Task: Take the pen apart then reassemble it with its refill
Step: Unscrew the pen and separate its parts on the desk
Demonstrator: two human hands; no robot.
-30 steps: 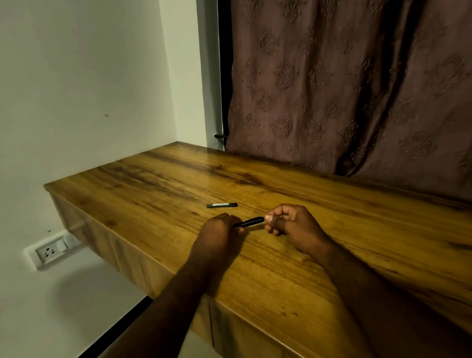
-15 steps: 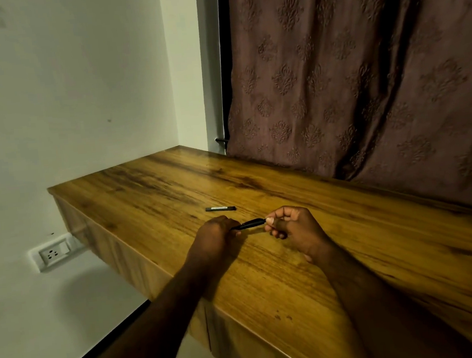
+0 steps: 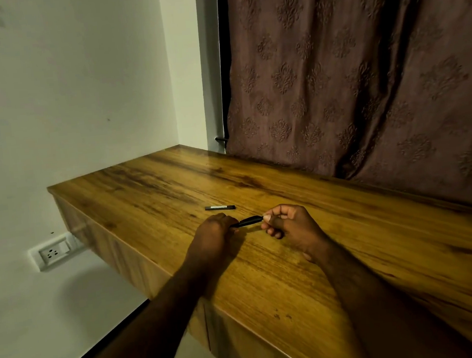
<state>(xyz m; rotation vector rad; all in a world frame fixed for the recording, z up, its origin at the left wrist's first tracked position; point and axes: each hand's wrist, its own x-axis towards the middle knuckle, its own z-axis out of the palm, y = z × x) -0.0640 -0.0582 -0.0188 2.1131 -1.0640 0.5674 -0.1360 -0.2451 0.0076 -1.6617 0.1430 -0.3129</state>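
Observation:
A black pen body (image 3: 247, 221) spans the gap between my two hands, just above the wooden desk (image 3: 309, 264). My left hand (image 3: 212, 234) is closed around its left end, which is hidden in the fist. The fingertips of my right hand (image 3: 286, 224) pinch its right end. A separate short black pen piece (image 3: 220, 207) lies flat on the desk a little beyond my hands.
The desk's left end stops short of a white wall with a socket (image 3: 54, 251) below it. A brown patterned curtain (image 3: 363, 80) hangs along the desk's far edge. The near edge drops off under my forearms.
Both hands keep their grip on the pen body in the same spot on the desk. The view has tilted slightly; the loose piece has not moved.

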